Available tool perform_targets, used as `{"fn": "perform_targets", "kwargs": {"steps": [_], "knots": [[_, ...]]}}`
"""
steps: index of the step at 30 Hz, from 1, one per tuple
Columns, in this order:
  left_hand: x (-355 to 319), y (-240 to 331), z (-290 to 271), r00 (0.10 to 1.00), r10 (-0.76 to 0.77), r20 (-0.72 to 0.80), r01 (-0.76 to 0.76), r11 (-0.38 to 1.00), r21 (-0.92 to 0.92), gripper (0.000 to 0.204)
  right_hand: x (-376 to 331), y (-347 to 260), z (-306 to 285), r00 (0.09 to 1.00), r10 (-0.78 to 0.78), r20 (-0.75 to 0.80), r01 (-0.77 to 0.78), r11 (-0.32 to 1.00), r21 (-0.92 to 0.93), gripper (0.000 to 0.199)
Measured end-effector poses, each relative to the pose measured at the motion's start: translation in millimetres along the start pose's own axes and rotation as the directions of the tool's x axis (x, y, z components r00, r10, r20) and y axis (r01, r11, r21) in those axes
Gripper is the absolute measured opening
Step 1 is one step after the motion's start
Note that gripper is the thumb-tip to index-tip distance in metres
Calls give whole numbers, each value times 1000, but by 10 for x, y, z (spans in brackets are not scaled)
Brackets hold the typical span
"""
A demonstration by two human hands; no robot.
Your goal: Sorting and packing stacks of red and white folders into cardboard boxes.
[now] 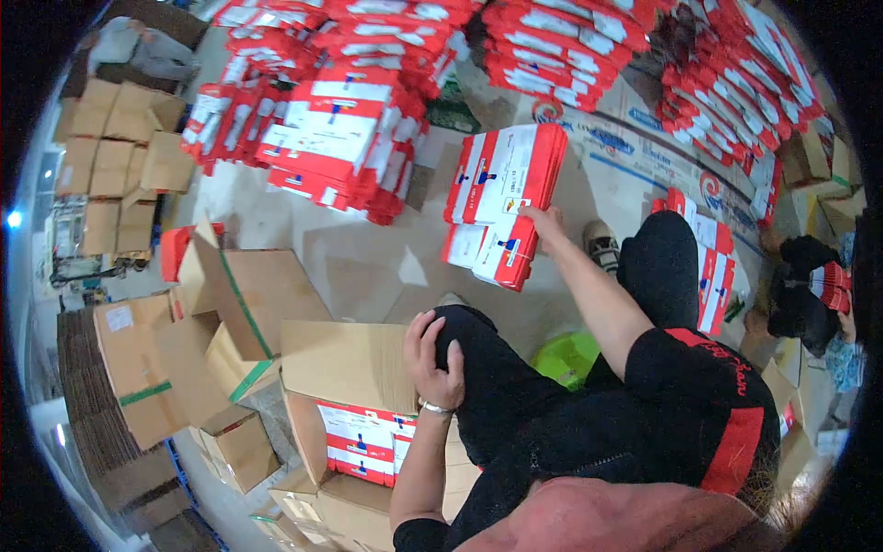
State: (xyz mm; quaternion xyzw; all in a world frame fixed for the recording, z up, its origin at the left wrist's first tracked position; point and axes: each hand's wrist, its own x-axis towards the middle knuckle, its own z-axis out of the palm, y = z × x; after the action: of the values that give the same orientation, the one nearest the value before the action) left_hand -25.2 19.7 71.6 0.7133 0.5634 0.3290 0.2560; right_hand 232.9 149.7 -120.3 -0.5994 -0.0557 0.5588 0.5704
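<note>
My right hand [546, 228] grips the right edge of a bundle of flat red-and-white printed packs [501, 175], held out in front of me above the floor. Its thumb shows on top; the other fingers are mostly hidden by the bundle. My left hand [436, 366] holds nothing and lies on my left knee, its fingers apart, close to a raised flap of an open cardboard box [340, 363]. Inside that box lie similar red-and-white packs [363, 442].
Tall stacks of red-and-white packs [340, 129] stand ahead. Open cartons [267, 294] and flattened cardboard [87, 386] fill the left side. A green basin [567, 359] sits by my legs. At the right, another person [809, 285] holds something red.
</note>
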Motion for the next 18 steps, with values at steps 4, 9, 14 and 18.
{"fn": "perform_targets", "kwargs": {"steps": [4, 9, 14, 18], "knots": [[181, 159, -42, 992, 118, -33, -117, 992, 53, 35, -649, -1245, 300, 974, -124, 190, 156, 974, -162, 42], [558, 182, -11, 953, 87, -292, -121, 987, -103, 37, -1678, -2247, -368, 888, -176, 426, 237, 967, -94, 56], [752, 203, 145, 902, -386, 194, 391, 536, -748, 40, -2583, -2646, -832, 826, -213, 523, 193, 977, 94, 65], [228, 417, 24, 906, -313, 286, 390, 351, -851, 44, -2830, -2714, -1317, 845, -219, 489, 187, 976, 115, 65]]}}
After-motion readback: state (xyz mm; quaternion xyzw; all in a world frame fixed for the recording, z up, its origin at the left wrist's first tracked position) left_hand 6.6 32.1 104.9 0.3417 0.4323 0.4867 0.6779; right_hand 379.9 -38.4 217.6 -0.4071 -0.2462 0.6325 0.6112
